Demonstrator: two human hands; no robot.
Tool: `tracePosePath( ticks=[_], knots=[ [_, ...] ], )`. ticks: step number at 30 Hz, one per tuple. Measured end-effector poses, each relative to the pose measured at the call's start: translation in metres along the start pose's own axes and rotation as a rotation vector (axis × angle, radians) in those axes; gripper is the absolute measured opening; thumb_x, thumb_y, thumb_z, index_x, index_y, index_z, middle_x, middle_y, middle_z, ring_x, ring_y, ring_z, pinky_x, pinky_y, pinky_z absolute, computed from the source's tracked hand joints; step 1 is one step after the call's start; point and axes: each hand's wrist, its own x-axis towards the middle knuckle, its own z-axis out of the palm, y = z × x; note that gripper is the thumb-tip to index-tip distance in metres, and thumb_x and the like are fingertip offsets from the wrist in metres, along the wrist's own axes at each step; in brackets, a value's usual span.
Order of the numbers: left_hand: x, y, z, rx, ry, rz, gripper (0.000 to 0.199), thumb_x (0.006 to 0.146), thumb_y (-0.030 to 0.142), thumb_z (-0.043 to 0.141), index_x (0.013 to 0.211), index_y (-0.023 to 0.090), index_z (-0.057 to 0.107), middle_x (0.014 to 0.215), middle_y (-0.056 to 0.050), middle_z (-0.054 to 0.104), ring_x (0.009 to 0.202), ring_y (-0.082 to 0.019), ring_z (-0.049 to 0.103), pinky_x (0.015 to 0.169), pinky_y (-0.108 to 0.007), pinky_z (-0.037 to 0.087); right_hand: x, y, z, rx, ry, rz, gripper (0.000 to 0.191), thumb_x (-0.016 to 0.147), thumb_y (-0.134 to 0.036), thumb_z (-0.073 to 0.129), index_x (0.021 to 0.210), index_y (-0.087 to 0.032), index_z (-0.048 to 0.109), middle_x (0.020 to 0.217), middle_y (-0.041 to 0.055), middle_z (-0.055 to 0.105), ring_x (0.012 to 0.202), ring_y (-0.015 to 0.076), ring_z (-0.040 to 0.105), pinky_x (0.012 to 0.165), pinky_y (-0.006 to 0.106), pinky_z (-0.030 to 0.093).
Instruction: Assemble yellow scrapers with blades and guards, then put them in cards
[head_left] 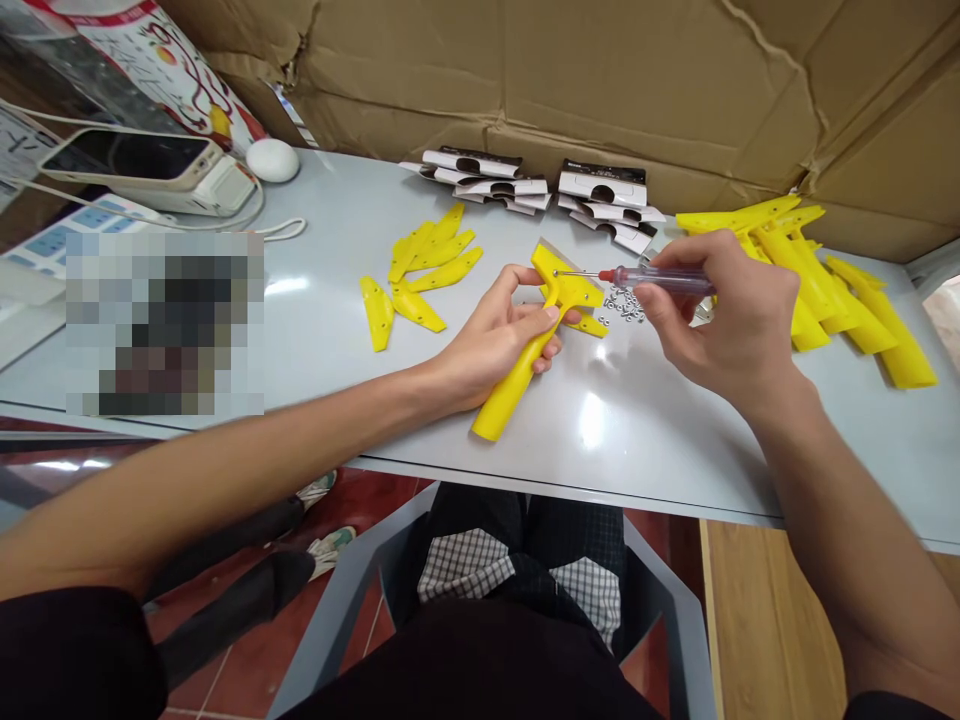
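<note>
My left hand [514, 325] is wrapped round the neck of a yellow scraper-like tool [514, 390], whose wide head points away from me and carries small screws. In my right hand [724, 310] is a screwdriver [671, 281] with a clear handle and red collar; its tip meets the screw at the left of the head. Just right of the head lies a pile of small metal nuts or screws [626, 303]. Several loose yellow plates [446, 270] lie left of my left hand, and another is partly hidden beneath the tool.
Folded card sleeves [604, 187] stand along the back by a cardboard wall [600, 90]. More yellow tools [870, 300] are piled at the right. At the left are a phone [131, 155], a white cable, a power strip [90, 230] and a blurred-out object. Another person's legs [247, 590] show below the table.
</note>
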Motion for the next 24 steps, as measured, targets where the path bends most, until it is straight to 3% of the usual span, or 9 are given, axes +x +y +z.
tracePosePath(
  ticks=[5,10,13,17,24],
  knots=[
    [-0.001,0.001,0.001,0.001,0.004,-0.003,0.037,0.095,0.015,0.072,0.113,0.028,0.041,0.1,-0.002,0.077,0.058,-0.008,0.057,0.055,-0.024,0.042,0.001,0.0,-0.003,-0.044,-0.025,0.036,0.017,0.099,-0.044,0.067,0.096,-0.03,0.059,0.067,-0.0031,0.068,0.053,0.02,0.063,0.054,0.037,0.045],
    [-0.001,0.001,0.002,0.003,-0.001,0.0,0.036,0.096,0.013,0.07,0.112,0.027,0.042,0.1,-0.002,0.077,0.058,-0.008,0.056,0.054,-0.024,0.042,0.0,-0.001,-0.005,0.001,-0.066,0.037,0.015,0.1,-0.041,0.064,0.11,-0.031,0.061,0.091,0.0009,0.076,0.058,0.0196,0.064,0.065,0.04,0.053],
    [-0.001,0.001,0.002,-0.008,0.002,0.0,0.037,0.095,0.014,0.071,0.112,0.027,0.042,0.099,-0.002,0.077,0.058,-0.008,0.057,0.054,-0.024,0.042,0.0,-0.001,-0.003,0.034,-0.021,0.011,0.012,0.105,-0.044,0.06,0.105,-0.031,0.062,0.083,-0.0004,0.073,0.058,0.0204,0.063,0.064,0.04,0.051],
    [-0.001,0.001,0.002,-0.01,0.006,-0.007,0.037,0.095,0.014,0.072,0.112,0.028,0.042,0.1,-0.002,0.077,0.058,-0.008,0.056,0.054,-0.024,0.042,-0.002,0.004,0.001,-0.044,0.012,0.066,0.024,0.103,-0.055,0.062,0.099,-0.031,0.065,0.07,-0.0014,0.068,0.057,0.0221,0.064,0.058,0.039,0.049],
    [-0.001,0.001,0.001,-0.005,-0.003,-0.002,0.037,0.095,0.015,0.073,0.112,0.028,0.042,0.1,-0.002,0.077,0.057,-0.008,0.055,0.054,-0.024,0.042,-0.005,0.011,0.002,-0.049,-0.09,0.109,0.039,0.108,-0.062,0.048,0.113,-0.03,0.07,0.073,0.0025,0.068,0.076,0.0266,0.073,0.068,0.039,0.055]
  ],
)
